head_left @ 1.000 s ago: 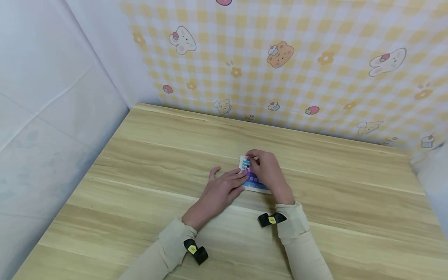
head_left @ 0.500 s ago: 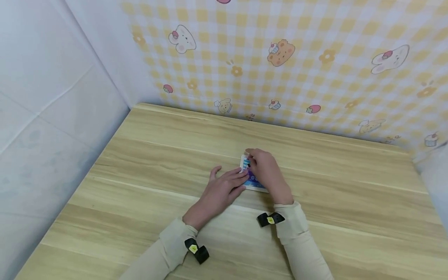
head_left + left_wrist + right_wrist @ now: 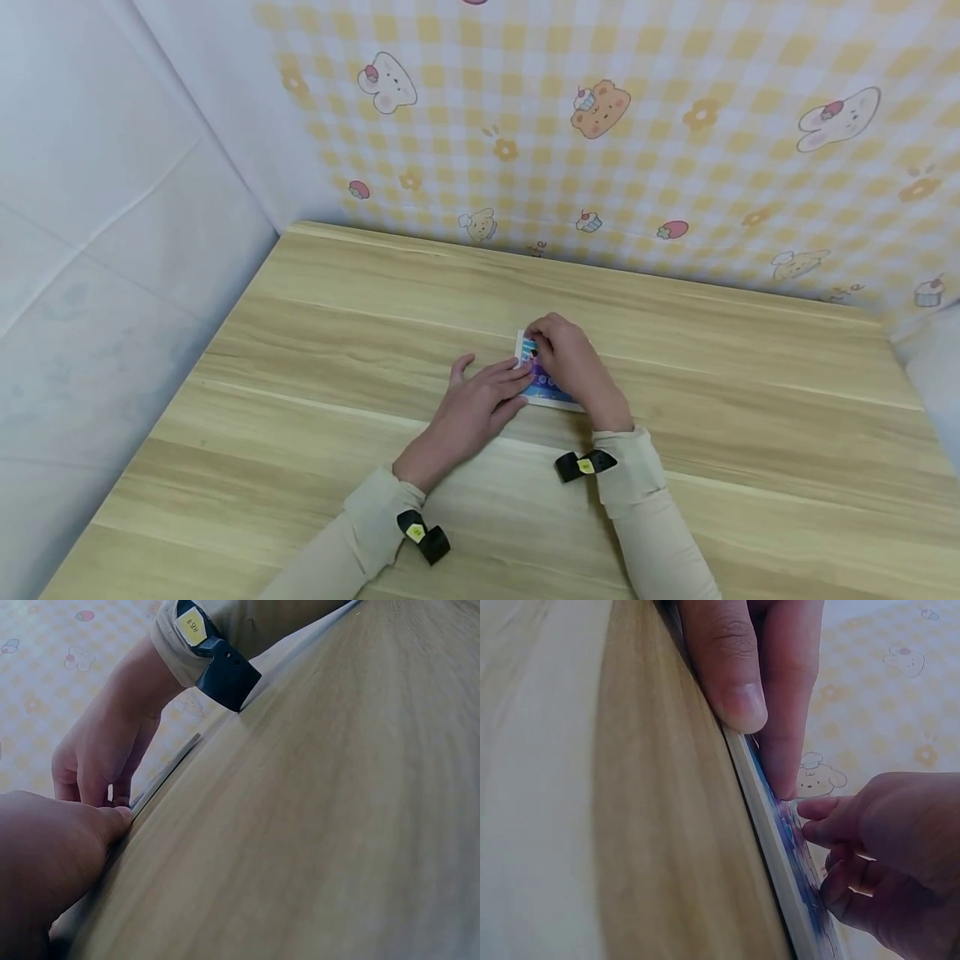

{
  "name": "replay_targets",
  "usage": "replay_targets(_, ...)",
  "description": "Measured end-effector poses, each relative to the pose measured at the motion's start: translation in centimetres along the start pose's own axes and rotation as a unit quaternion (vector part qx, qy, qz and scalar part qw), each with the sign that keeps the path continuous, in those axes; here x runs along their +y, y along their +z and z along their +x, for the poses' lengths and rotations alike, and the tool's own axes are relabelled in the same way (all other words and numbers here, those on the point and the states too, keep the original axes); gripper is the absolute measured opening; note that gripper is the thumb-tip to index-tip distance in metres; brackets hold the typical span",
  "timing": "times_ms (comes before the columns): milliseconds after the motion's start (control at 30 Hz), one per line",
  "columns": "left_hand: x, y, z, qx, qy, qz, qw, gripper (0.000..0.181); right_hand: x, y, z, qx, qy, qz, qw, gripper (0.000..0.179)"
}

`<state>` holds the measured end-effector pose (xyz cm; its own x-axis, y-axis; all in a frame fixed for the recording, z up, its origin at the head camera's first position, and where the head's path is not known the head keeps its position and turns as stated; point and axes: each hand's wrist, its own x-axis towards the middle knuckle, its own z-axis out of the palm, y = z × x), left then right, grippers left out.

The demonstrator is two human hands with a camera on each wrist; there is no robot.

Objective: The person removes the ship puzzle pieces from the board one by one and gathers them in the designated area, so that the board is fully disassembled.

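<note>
A small flat jigsaw puzzle (image 3: 552, 393) with a blue and purple picture and a pale border lies on the wooden table. Thin seam lines cross its face in the right wrist view. My left hand (image 3: 472, 412) rests across its left side, fingers nearly straight on the picture and thumb at the near edge. Over the top left part my right hand (image 3: 573, 362) curls, its thumb and fingertips pinching at the puzzle's surface. Whatever lies between those fingertips is mostly hidden. In the right wrist view the right fingers (image 3: 838, 892) touch the picture close to the left index finger (image 3: 784, 761).
The wood-grain table top (image 3: 337, 333) spreads around the puzzle. A yellow checked cloth (image 3: 540, 167) with cartoon animals hangs behind it, and a white sheet (image 3: 97, 250) covers the left side. Each sleeve carries a black band.
My right fingertips shift slightly at the top left of the puzzle and stay bunched together. The left hand holds its place. The head view tilts a little.
</note>
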<state>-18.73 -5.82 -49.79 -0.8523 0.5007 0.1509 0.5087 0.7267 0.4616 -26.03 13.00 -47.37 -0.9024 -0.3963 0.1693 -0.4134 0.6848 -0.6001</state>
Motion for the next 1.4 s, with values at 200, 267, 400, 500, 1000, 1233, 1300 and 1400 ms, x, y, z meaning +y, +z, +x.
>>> replay_targets(200, 0.2, -0.2, -0.1, -0.003, -0.001, -0.001, 1.0, 0.044, -0.2, -0.3, -0.1, -0.005, 0.003, 0.012, 0.9999, 0.022)
replay_targets(267, 0.2, -0.2, -0.1, -0.005, -0.001, -0.004, 1.0, 0.044, -0.2, -0.3, -0.2, -0.012, 0.01, 0.013, 0.9998, 0.023)
replay_targets(400, 0.2, -0.3, -0.1, -0.008, -0.002, -0.009, 0.9999, 0.044, -0.3, -0.4, -0.2, -0.02, 0.022, 0.015, 0.9994, 0.023)
replay_targets(500, 0.2, -0.3, -0.1, -0.009, -0.002, -0.011, 0.9999, 0.044, -0.4, -0.4, -0.3, -0.018, 0.023, 0.023, 0.9993, 0.022)
replay_targets(1000, 0.3, -0.5, -0.3, -0.006, -0.002, -0.01, 0.9999, 0.043, 0.4, -1.3, -0.8, -0.018, 0.054, 0.092, 0.9941, 0.017)
replay_targets(1233, 0.4, -0.7, -0.4, -0.006, -0.003, -0.01, 0.9999, 0.043, 0.6, -1.7, -0.8, -0.029, 0.054, 0.138, 0.9886, 0.017)
replay_targets(1300, 0.3, -0.6, -0.4, -0.006, -0.002, -0.007, 1.0, 0.042, 0.9, -1.9, -1.0, -0.018, 0.06, 0.158, 0.9855, 0.021)
replay_targets(1400, 0.5, -0.6, -0.5, -0.004, -0.002, -0.009, 1.0, 0.043, 1.2, -3.2, -1.6, 0.013, 0.076, 0.179, 0.9808, 0.026)
